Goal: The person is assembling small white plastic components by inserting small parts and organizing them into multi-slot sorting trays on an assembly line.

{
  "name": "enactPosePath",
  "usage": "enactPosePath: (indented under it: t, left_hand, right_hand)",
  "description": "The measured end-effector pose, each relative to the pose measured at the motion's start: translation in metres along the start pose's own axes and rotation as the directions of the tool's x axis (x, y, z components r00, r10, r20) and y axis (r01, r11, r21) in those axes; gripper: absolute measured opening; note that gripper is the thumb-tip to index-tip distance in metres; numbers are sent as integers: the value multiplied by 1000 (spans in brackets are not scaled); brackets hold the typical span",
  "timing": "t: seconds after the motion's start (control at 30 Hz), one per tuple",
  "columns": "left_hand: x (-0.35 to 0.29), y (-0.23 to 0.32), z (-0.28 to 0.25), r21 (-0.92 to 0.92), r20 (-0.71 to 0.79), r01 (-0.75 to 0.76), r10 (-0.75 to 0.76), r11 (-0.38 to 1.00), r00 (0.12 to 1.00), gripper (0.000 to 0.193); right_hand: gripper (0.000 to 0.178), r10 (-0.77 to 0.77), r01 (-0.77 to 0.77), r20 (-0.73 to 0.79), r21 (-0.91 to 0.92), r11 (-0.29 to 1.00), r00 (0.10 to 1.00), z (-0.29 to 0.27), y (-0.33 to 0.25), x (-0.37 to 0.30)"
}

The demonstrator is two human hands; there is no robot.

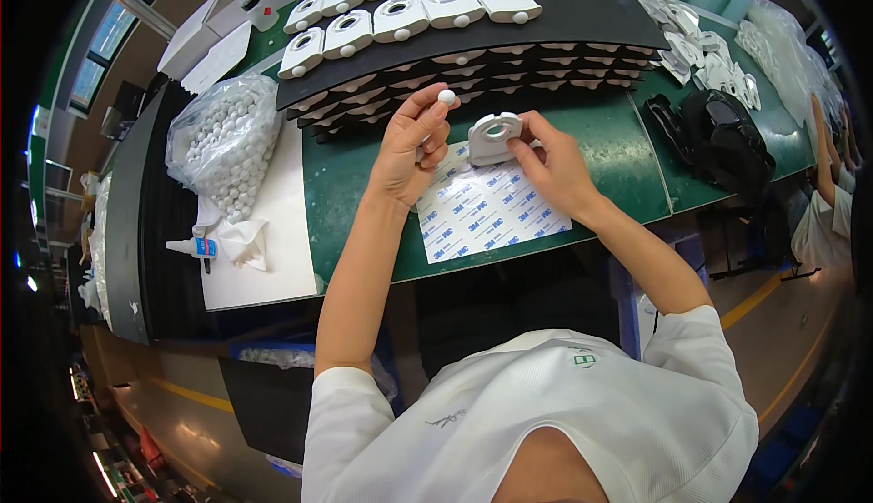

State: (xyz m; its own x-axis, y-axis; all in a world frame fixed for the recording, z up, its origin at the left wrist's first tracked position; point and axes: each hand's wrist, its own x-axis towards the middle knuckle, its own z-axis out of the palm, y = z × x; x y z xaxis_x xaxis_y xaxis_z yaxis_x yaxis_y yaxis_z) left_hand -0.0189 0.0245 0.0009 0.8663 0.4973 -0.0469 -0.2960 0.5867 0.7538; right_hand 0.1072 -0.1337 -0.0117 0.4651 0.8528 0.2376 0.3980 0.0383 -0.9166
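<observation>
Between the thumb and fingertips of my left hand (pixel 409 146) is a small white ball (pixel 446 97), held up near the front of the stacked boards. My right hand (pixel 559 166) grips a white plastic housing (pixel 492 142) with a round hole, tilted up above the table. Under it lies a sheet of adhesive backing paper (pixel 491 216) with blue print. The ball and the housing are apart. Ahead, finished-looking housings (pixel 400 17) with balls at their front edges stand in rows on a black board (pixel 582 25).
A clear bag of white balls (pixel 227 139) lies at the left, beside a small glue bottle (pixel 193 247) and a crumpled tissue (pixel 244 244). Loose white parts (pixel 718 66) pile up at the right near a black bag (pixel 727 135). Another person's arm (pixel 823 153) shows at the far right.
</observation>
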Motion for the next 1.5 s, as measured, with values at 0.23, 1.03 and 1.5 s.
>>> enactPosePath:
  t: [0.23,1.03,1.5]
  left_hand:
    - [0,-1,0,23,-22,14,-13,1000,1000,22]
    - [-6,-1,12,161,73,83,-96,984,993,22]
    - [-6,-4,14,286,50,68,-85,956,995,28]
  right_hand:
    - [15,-4,1,96,24,1000,995,7,-7,1]
    - [29,-642,683,237,-197,703,729,-47,-26,9]
    - [17,78,-87,46,713,695,996,-19,4,13]
